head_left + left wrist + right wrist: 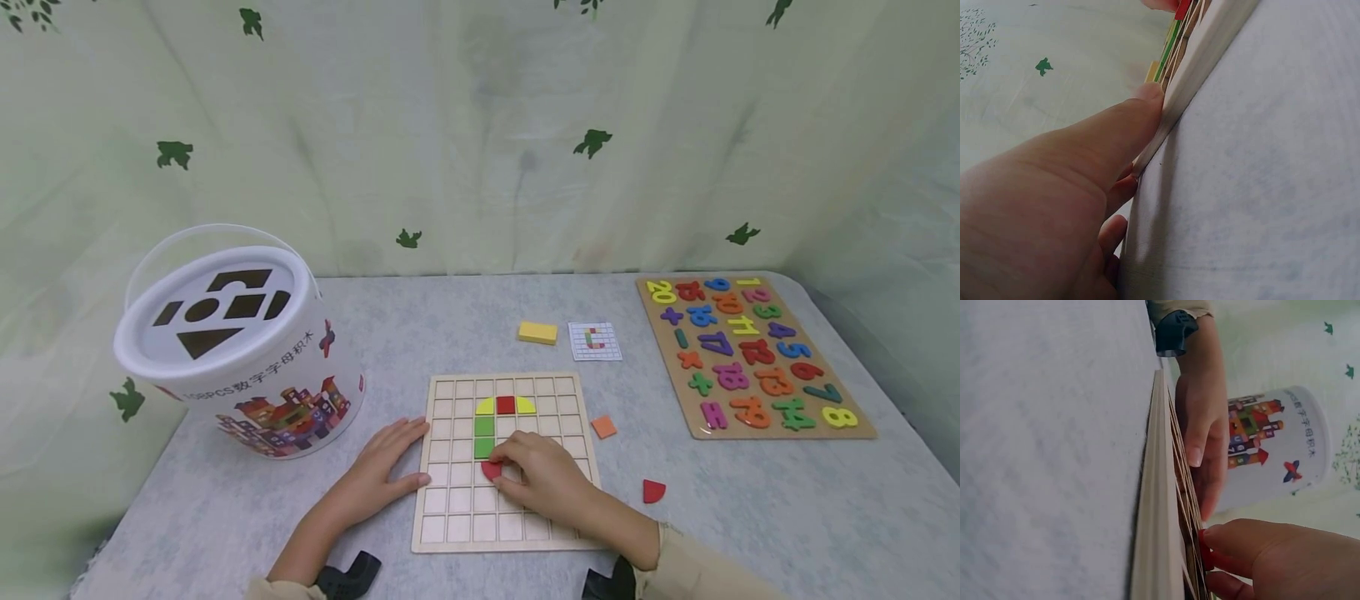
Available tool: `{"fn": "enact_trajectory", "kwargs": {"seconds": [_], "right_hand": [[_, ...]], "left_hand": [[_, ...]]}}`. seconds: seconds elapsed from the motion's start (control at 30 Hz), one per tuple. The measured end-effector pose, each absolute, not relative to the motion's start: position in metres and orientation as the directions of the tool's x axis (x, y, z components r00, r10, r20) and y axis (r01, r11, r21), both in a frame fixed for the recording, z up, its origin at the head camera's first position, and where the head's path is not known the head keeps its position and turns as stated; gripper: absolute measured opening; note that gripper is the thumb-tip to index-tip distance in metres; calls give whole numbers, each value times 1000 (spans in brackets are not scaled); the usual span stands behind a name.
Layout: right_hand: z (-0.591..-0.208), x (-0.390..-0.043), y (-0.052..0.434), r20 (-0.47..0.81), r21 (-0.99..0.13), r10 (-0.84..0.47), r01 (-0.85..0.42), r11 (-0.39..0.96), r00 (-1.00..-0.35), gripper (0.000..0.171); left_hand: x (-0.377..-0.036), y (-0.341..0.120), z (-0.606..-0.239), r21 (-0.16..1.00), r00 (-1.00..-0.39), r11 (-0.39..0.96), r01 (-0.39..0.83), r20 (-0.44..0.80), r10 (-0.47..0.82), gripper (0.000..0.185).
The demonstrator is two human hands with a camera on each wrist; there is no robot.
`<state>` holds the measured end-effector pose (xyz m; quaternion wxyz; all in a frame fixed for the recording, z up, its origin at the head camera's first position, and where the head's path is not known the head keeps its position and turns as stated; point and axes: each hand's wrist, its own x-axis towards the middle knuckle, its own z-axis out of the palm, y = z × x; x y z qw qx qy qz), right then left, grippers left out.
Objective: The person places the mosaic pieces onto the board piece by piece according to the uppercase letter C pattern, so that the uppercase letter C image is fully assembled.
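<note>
A wooden grid board (457, 529) lies on the table in the head view. On it, two green square tiles (484, 437) stand in a column below a yellow quarter-round tile (486, 407). A red square tile (506, 405) sits between that one and another yellow quarter-round tile (527, 406). My right hand (551, 477) pinches a red quarter-round tile (491, 471) at the cell below the green column; the right wrist view shows the red tile (1205, 550) between thumb and fingers. My left hand (381, 468) touches the board's left edge, thumb and fingers extended.
Right of the board lie an orange square tile (603, 427) and a red quarter-round tile (654, 492). Behind it are a yellow block (537, 333) and a pattern card (595, 342). A white lidded bucket (240, 333) stands left; a number puzzle board (697, 421) lies right.
</note>
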<state>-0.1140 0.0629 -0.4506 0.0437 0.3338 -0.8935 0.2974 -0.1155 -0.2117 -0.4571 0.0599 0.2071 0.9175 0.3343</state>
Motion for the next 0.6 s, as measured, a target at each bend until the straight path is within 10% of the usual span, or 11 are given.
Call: {"fn": "enact_trajectory", "kwargs": {"seconds": [0.6], "right_hand": [[-447, -114, 58, 252, -452, -593, -635, 626, -765, 19]], "left_hand": [[-115, -212, -456, 643, -913, 697, 318, 11, 407, 72]]}}
